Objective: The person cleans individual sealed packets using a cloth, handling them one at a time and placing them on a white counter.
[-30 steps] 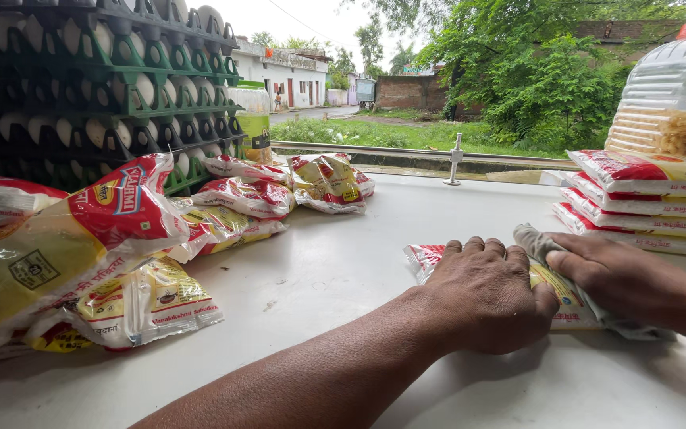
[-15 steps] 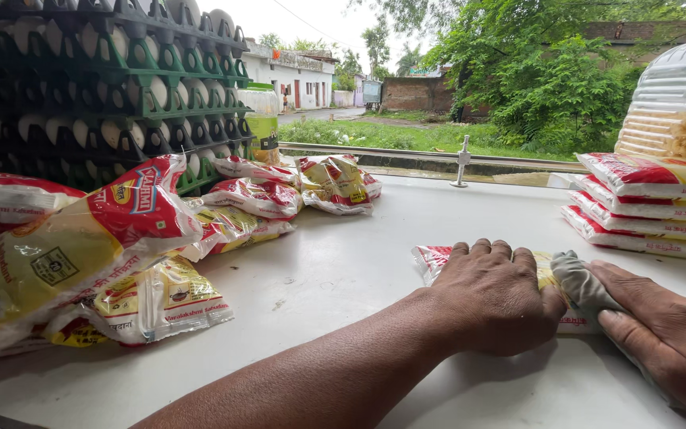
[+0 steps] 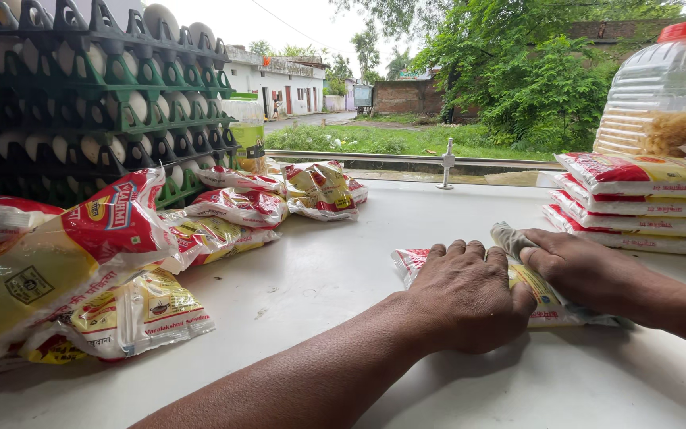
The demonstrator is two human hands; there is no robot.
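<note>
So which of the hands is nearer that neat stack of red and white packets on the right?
Right. The right hand, gripping a grey cloth, lies just below the stack of red and white packets; the left hand presses a packet farther away.

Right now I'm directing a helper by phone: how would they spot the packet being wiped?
Start at the white counter, right side, before the neat packet stack. The packet lies flat and alone, pinned by the left hand, while the right hand presses a grey cloth on it.
</note>
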